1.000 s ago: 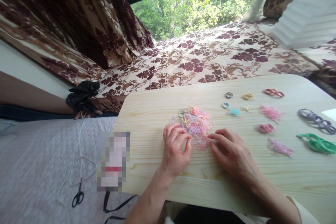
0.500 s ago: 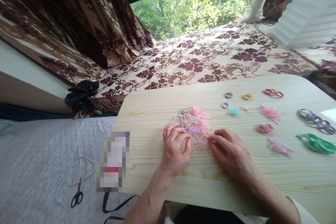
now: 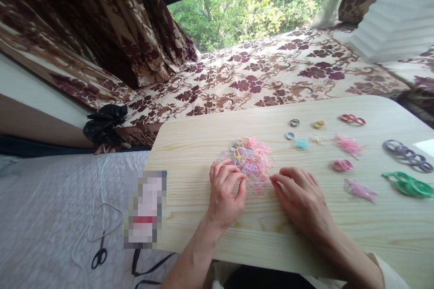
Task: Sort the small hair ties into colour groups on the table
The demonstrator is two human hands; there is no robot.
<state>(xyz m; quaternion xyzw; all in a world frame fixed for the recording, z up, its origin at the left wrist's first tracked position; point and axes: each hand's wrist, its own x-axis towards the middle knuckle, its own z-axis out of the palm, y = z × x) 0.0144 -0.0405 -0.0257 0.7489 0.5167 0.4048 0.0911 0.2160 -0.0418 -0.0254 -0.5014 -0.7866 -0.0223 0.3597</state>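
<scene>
A tangled pile of small elastic bands [image 3: 256, 162], mostly pink and lilac with a few yellow and blue ones, lies on the wooden table. My left hand [image 3: 226, 196] rests against the pile's near left side, thumb and index finger pinched at its edge. On the opposite side, my right hand [image 3: 301, 196] has its thumb and index fingertips together just right of the pile. Whatever either pinch holds is too small to make out. Right of the pile lie sorted groups: pink bands [image 3: 349, 144], lilac bands [image 3: 361, 190], turquoise bands [image 3: 302, 144] and pink hair ties [image 3: 342, 165].
Farther right are purple hair ties [image 3: 407, 156] and green hair ties [image 3: 410, 185]. Red ties [image 3: 352, 119] and yellow ties [image 3: 319, 124] lie toward the back. A blurred-out item [image 3: 145, 210] sits at the table's left edge; scissors [image 3: 99, 257] lie on the bedding.
My right hand has shifted slightly right, its fingertips drawing a little away from the pile. My left hand stays almost in place.
</scene>
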